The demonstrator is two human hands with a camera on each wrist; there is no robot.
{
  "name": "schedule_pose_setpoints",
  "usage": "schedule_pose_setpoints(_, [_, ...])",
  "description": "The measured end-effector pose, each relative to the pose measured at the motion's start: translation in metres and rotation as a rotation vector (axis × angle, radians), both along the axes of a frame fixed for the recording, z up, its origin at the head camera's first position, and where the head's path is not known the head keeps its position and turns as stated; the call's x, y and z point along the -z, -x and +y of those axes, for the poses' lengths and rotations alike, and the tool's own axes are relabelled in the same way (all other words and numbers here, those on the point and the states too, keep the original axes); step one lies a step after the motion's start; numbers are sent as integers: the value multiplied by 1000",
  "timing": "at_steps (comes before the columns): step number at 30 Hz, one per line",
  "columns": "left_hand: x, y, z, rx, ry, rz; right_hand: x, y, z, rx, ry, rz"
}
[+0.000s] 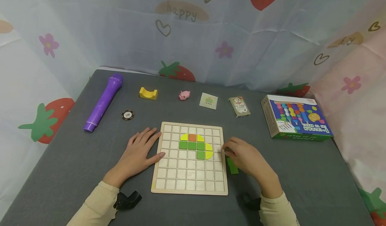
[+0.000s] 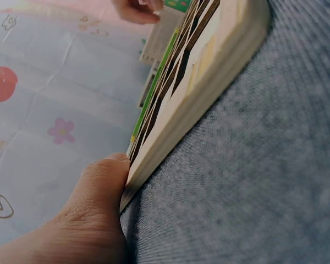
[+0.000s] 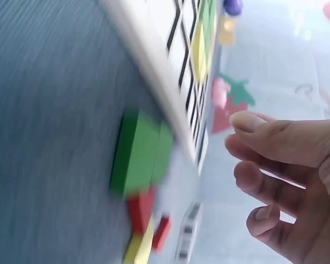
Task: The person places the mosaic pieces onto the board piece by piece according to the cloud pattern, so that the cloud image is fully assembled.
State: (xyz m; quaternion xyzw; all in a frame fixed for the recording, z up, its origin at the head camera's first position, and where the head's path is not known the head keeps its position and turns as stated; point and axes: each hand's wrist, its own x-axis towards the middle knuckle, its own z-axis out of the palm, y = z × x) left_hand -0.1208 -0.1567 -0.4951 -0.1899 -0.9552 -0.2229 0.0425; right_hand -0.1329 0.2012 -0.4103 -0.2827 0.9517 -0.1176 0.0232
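Your left hand (image 1: 138, 153) lies flat on the grey bench (image 1: 75, 159), fingers straight and slightly spread, with the thumb tip pressed against the left edge of the square wooden grid board (image 1: 190, 182). Your right hand (image 1: 248, 159) sits at the board's right edge, fingers loosely curled and holding nothing; the right wrist view shows them apart from the loose blocks. The long green wooden block (image 1: 232, 166) lies on the bench just beside the board, partly under that hand. Green, yellow and orange tiles (image 1: 196, 145) fill cells in the board's upper middle. Further back stand a purple toy microphone (image 1: 103, 102), a yellow arch block (image 1: 148, 93), a pink pig figure (image 1: 184, 95), a card deck box (image 1: 239, 106) and a colourful game box (image 1: 297, 117).
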Motion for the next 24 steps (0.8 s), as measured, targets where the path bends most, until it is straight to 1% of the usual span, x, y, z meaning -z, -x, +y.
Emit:
schedule_pose_setpoints(2, [0,0,0,2,-4,1,0,-2,10,50,-19,-25])
schedule_pose_setpoints(5, [-1,0,0,5,-8,-2,-1,-7,23,95,-47,-92])
schedule_pose_setpoints(7, [-1,0,0,4,-6,-5,0,-9,28,114,-55,-144])
schedule_pose_setpoints(9, [0,0,-1,2,-4,-7,1,-12,31,111,-42,-183])
schedule_pose_setpoints(12, [1,0,-1,-2,1,-8,6,-13,33,104,-26,-191])
schedule_pose_setpoints(16, [3,0,-1,-1,5,-9,13,-13,33,91,-22,-158])
schedule_pose_setpoints(20, [3,0,-1,-1,3,-10,16,-11,32,70,5,-142])
schedule_pose_setpoints(22, [3,0,-1,-2,3,-10,16,-9,31,74,15,-157])
schedule_pose_setpoints(24, [2,0,-1,-3,1,-9,16,-6,30,95,18,-189])
